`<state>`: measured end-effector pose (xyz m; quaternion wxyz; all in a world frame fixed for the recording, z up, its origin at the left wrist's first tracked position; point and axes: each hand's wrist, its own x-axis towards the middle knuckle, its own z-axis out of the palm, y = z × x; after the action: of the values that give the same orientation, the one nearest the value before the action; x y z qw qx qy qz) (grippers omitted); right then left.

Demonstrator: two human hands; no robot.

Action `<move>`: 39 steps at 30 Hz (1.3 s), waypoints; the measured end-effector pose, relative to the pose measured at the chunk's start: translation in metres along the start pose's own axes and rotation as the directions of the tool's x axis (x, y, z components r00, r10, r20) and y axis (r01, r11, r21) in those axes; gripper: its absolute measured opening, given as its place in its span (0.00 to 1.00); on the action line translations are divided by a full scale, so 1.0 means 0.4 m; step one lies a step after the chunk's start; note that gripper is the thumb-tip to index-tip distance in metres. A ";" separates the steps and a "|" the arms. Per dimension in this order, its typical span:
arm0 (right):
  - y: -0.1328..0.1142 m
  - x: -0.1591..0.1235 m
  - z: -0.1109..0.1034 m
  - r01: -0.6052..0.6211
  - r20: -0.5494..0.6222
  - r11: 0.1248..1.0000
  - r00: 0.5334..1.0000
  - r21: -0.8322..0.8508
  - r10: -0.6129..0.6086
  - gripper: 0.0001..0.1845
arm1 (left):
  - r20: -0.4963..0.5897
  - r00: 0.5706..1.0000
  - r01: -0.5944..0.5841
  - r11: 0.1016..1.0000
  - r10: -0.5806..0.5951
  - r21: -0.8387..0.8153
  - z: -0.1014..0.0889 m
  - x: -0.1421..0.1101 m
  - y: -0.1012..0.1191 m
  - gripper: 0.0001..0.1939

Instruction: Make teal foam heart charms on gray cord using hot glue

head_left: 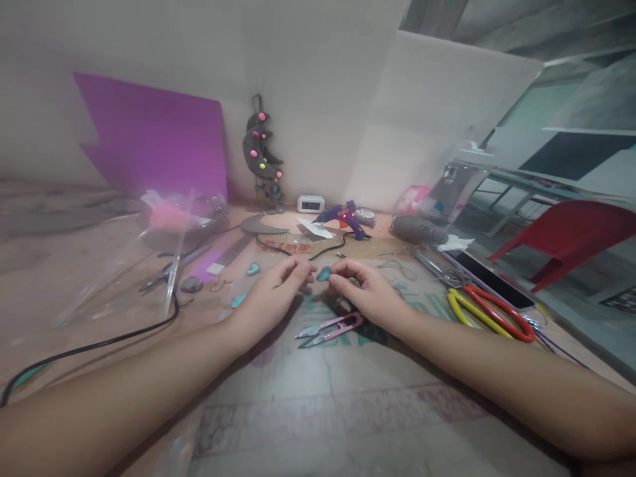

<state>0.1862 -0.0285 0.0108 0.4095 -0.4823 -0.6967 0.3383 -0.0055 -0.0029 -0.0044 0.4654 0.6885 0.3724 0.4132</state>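
Note:
Between thumb and fingers, my right hand (pixel 370 291) pinches a small teal-and-grey piece (pixel 324 273), too blurred to name more exactly. My left hand (pixel 281 286) is just to its left, thumb and fingers pressed together; whatever they may hold is hidden. Below the hands lie pink-handled thread snips (pixel 330 329), blades pointing left. A curved teal piece (pixel 253 268) rests beyond my left wrist, and another teal scrap (pixel 238 302) shows beside that wrist.
At the back are a glue gun (pixel 342 215) with a red light, a clock (pixel 311 203), a grey crescent (pixel 263 225), a hanging moon ornament (pixel 261 152) and grey yarn (pixel 420 230). Scissors (pixel 489 311) and a phone (pixel 489 278) lie right. A black cable (pixel 99 343) crosses the left.

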 end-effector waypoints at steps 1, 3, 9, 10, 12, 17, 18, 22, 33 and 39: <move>0.000 0.000 0.000 0.004 0.000 1.000 1.000 -0.013 -0.004 0.09 | 0.006 1.000 0.001 1.000 -0.001 0.030 0.000 -0.002 0.006 0.18; 0.001 -0.001 0.000 0.002 0.004 1.000 1.000 -0.026 -0.002 0.09 | 0.008 1.000 -0.006 0.994 0.005 0.113 0.000 -0.006 0.023 0.15; 0.002 -0.004 0.000 -0.002 0.004 0.997 1.000 -0.076 0.002 0.10 | 0.012 1.000 -0.010 0.982 0.008 0.188 0.002 -0.011 0.039 0.11; 0.001 -0.004 0.000 -0.005 0.004 0.996 1.000 -0.085 0.005 0.10 | 0.018 1.000 -0.017 0.981 0.013 0.193 0.002 -0.010 0.036 0.12; -0.002 -0.005 0.000 -0.013 0.006 0.995 1.000 -0.098 0.014 0.10 | 0.028 0.999 -0.032 0.979 0.027 0.199 0.000 -0.009 0.031 0.12; -0.001 -0.004 0.000 0.005 -0.005 0.994 1.000 -0.105 -0.006 0.10 | 0.032 0.998 -0.053 0.980 0.047 0.193 -0.001 -0.006 0.023 0.14; -0.001 -0.004 0.000 0.013 -0.007 0.995 1.000 -0.100 -0.013 0.10 | 0.024 0.999 -0.050 0.982 0.046 0.184 -0.001 -0.005 0.022 0.15; 0.001 -0.002 0.001 0.013 -0.004 0.995 1.000 -0.094 -0.014 0.09 | 0.006 0.999 -0.038 0.994 0.037 0.105 0.001 -0.005 0.022 0.15; -0.008 -0.005 -0.007 0.055 0.047 0.998 0.997 -0.012 -0.055 0.20 | 0.010 0.999 0.030 0.993 -0.032 0.113 -0.001 0.002 0.026 0.12; -0.002 -0.001 -0.007 0.050 0.046 0.999 0.998 -0.016 -0.049 0.16 | 0.002 1.000 0.024 0.993 -0.024 0.118 -0.001 -0.002 0.033 0.11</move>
<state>0.1884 -0.0289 0.0125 0.3976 -0.4608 -0.7203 0.3328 -0.0046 -0.0072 0.0080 0.4297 0.7108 0.4036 0.3837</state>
